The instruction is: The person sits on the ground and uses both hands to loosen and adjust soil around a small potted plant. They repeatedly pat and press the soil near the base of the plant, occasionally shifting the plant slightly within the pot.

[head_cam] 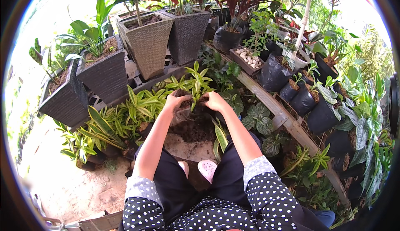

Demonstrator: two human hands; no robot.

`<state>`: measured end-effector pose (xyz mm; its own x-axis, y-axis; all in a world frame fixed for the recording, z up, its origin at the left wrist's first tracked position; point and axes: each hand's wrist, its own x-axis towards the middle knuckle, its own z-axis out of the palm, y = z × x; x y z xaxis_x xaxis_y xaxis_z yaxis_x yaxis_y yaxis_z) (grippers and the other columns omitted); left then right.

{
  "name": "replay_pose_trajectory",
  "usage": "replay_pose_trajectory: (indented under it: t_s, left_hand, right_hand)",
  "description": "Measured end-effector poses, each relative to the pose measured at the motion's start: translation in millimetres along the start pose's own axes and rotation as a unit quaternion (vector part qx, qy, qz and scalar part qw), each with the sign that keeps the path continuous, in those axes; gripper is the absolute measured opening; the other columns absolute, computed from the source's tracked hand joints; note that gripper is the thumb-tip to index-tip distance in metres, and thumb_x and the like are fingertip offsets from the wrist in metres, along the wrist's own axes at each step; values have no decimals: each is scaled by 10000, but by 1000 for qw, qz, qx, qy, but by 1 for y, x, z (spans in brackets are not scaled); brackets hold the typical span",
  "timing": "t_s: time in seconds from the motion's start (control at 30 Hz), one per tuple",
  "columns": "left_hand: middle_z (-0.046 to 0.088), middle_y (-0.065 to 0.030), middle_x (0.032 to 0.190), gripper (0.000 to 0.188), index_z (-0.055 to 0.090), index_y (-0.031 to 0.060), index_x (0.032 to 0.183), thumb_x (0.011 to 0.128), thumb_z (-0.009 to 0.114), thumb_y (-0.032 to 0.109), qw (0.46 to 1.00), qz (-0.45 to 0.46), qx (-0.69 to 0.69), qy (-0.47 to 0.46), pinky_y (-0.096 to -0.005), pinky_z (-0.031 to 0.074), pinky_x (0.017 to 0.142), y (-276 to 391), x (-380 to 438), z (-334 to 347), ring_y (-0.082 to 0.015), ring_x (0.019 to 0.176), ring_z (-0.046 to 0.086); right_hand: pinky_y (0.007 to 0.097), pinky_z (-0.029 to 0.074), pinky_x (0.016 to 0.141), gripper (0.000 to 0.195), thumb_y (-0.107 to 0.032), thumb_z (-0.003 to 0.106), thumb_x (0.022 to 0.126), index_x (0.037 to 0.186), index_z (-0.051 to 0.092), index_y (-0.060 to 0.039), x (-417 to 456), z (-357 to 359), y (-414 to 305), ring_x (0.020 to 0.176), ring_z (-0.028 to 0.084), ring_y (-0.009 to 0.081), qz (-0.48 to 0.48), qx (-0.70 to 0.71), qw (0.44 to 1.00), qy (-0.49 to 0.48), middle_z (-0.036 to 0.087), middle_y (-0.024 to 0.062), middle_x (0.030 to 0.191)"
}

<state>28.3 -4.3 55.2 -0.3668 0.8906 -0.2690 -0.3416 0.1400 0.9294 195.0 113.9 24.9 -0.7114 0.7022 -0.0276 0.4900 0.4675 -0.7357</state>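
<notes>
My left hand point(177, 101), soiled with dark soil, is curled at the left side of a small plant with yellow-green leaves point(197, 80). On the plant's other side, my right hand point(213, 101) is bent round what looks like the edge of a dark grow bag point(199, 108). Dark clumps show by the fingers of both hands; whether each hand grips the bag or only soil is hard to tell. Below the hands, loose dark soil point(193, 128) lies on the ground before my pink clogs point(207, 169).
Tall textured planters point(147, 43) stand on a ledge at the upper left. Variegated plants point(142, 106) crowd the left side. A metal rail point(265, 90) runs down the right, beside black grow bags point(275, 74) and a tray of white pebbles point(248, 59).
</notes>
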Motion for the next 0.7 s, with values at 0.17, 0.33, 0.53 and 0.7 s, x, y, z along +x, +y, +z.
replay_pose_trajectory:
  t_s: [0.17,0.33,0.53,0.7]
  left_hand:
    - [670,-78,910,336,623,-6,1018,715,756,51,1000,-11,11,10,-309,544,617,-6,5,-9,-171,713,652]
    - [669,-80,926,351,614,1,1036,721,757,64,1000,-24,12,8,-315,551,617,-1,0,-5,-174,729,657]
    - [663,-69,968,351,594,27,1078,754,722,63,1000,-26,4,-1,-325,567,662,6,-7,-4,-172,796,657]
    - [659,-50,985,375,573,63,1118,770,712,82,999,-42,5,-18,-329,567,689,6,-4,-1,-166,832,652]
  right_hand:
    - [328,485,804,357,-134,756,658,991,664,-40,-2,1,-5,904,647,217,5,21,1000,17,685,114,967]
    - [339,494,773,320,-112,769,614,910,669,-44,-3,11,2,867,650,248,43,-103,990,81,676,137,905]
    - [323,525,674,270,49,625,655,899,700,-40,18,30,26,780,660,206,52,-6,999,-3,683,116,829]
    - [280,544,642,274,89,588,681,902,708,-21,25,31,38,703,659,161,77,130,988,-38,688,104,819]
